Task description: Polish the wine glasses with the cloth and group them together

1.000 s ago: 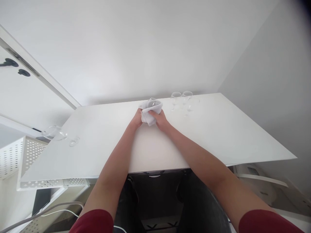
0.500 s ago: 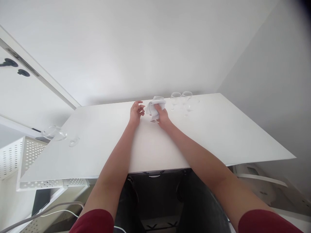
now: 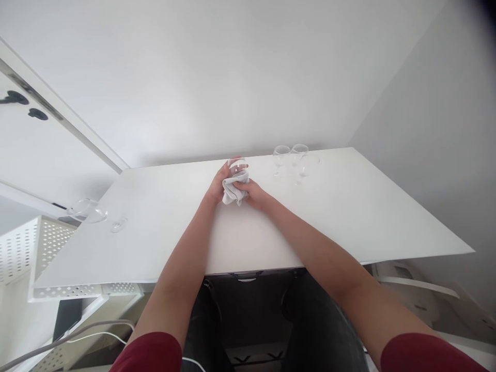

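Observation:
My left hand (image 3: 219,182) is wrapped round a clear glass (image 3: 237,166) from the left and behind, its fingers showing through the bowl. A crumpled white cloth (image 3: 233,191) covers the lower part of the glass. From the right, my right hand (image 3: 251,192) grips the cloth against the glass, thumb on top. Both hands are over the middle of the white table (image 3: 248,243), near its far side. The stem and base of the glass are hidden by the cloth and hands.
Several clear glasses stand at the back right, among them one glass (image 3: 281,157). Another glass (image 3: 91,212) stands near the left edge. A white wall (image 3: 232,77) rises behind the table; a perforated white rack (image 3: 54,240) is at the left.
My left hand has moved from beside the cloth onto the glass. My right hand, the cloth and the glass have shifted left, and the cloth now sits lower, baring the bowl.

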Demonstrator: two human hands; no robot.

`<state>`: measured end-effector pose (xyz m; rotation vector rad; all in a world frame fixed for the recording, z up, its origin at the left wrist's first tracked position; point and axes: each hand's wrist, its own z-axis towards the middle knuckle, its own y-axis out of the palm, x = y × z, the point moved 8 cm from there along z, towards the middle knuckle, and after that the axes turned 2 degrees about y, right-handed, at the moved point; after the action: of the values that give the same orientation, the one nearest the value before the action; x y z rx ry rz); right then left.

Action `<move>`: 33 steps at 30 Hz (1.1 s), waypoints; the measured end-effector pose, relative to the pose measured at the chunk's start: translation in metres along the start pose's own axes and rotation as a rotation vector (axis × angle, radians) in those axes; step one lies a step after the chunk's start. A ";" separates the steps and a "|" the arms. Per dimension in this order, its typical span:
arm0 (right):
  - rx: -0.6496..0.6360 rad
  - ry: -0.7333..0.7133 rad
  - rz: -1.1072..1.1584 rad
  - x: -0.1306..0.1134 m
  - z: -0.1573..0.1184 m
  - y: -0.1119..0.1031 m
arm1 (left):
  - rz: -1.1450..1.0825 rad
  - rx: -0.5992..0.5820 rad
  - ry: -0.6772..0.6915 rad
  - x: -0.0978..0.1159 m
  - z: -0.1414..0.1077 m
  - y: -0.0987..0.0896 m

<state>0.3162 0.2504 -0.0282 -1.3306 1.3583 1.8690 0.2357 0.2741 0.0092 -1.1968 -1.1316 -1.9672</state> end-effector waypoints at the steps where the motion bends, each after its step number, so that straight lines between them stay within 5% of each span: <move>1: -0.002 -0.011 0.002 -0.001 0.000 0.000 | 0.009 0.016 0.017 0.002 0.000 -0.001; 10: 0.156 -0.157 -0.176 -0.015 0.000 -0.007 | 0.026 0.066 0.122 0.002 0.006 -0.016; 15: -0.151 0.043 0.052 -0.003 -0.004 0.009 | -0.091 0.034 0.023 -0.003 0.003 -0.016; 18: -0.197 0.048 0.095 -0.005 -0.007 0.013 | -0.139 -0.029 -0.062 -0.006 -0.001 -0.010; 23: 0.012 -0.015 -0.022 -0.004 -0.002 0.002 | -0.099 0.002 0.001 -0.001 0.000 -0.010; 29: 0.205 -0.027 0.126 0.004 0.009 -0.018 | 0.004 0.152 0.111 0.005 0.006 -0.033; 33: 0.524 -0.195 0.006 -0.010 0.004 -0.051 | 0.004 0.178 0.200 0.012 0.006 -0.043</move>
<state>0.3599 0.2758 -0.0418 -0.8573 1.5980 1.4545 0.1991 0.2990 0.0055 -0.8884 -1.1704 -1.8910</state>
